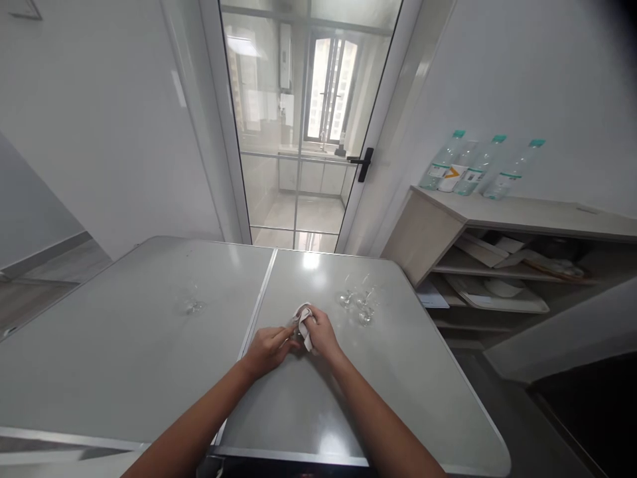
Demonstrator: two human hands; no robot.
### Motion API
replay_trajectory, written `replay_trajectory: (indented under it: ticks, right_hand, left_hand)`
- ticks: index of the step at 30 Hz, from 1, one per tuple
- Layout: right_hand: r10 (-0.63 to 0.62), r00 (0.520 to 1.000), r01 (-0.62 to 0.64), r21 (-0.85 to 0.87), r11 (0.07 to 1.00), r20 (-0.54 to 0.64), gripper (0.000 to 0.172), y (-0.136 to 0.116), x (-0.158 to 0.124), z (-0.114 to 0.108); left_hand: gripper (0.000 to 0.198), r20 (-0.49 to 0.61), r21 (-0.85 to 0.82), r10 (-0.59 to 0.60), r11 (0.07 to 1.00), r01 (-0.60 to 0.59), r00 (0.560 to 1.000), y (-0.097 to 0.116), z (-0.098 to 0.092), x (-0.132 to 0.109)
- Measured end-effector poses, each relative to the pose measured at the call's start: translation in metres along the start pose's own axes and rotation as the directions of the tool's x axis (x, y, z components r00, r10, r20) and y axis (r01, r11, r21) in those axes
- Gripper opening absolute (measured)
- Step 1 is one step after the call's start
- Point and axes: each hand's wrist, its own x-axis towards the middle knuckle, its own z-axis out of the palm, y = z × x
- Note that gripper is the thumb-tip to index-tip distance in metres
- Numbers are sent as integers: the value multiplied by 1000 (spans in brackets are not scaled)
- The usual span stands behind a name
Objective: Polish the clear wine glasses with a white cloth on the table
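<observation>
Near the middle of the table, my right hand (322,330) is closed on a bunched white cloth (305,325). My left hand (269,350) is closed beside it, its fingers around a small clear glass (297,336) that is mostly hidden by the cloth and fingers. The cloth presses against this glass. Just right of my hands stands a group of several clear glasses (365,315) close together. One more clear glass (193,305) stands by itself on the left half of the table.
The grey table (124,345) has a metal seam (263,282) across it. Beyond is a glass door (298,119) with a black handle (365,164). At right, a wooden shelf unit (438,232) carries several plastic bottles (478,166) on top and a tray (507,299) lower down.
</observation>
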Motion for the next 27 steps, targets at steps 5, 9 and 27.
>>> replay_trajectory:
  ticks: [5, 9, 27]
  right_hand:
    - [177, 984, -123, 698, 705, -4, 27, -6, -6, 13]
    - [181, 981, -153, 834, 529, 65, 45, -10, -14, 28]
    - [-158, 983, 123, 293, 948, 98, 41, 25, -10, 18]
  left_hand:
    - [25, -51, -260, -325, 917, 302, 944, -1, -3, 8]
    - [17, 44, -442, -492, 771, 459, 870, 3, -7, 19]
    - [42, 15, -154, -479, 866, 475, 878, 0, -7, 20]
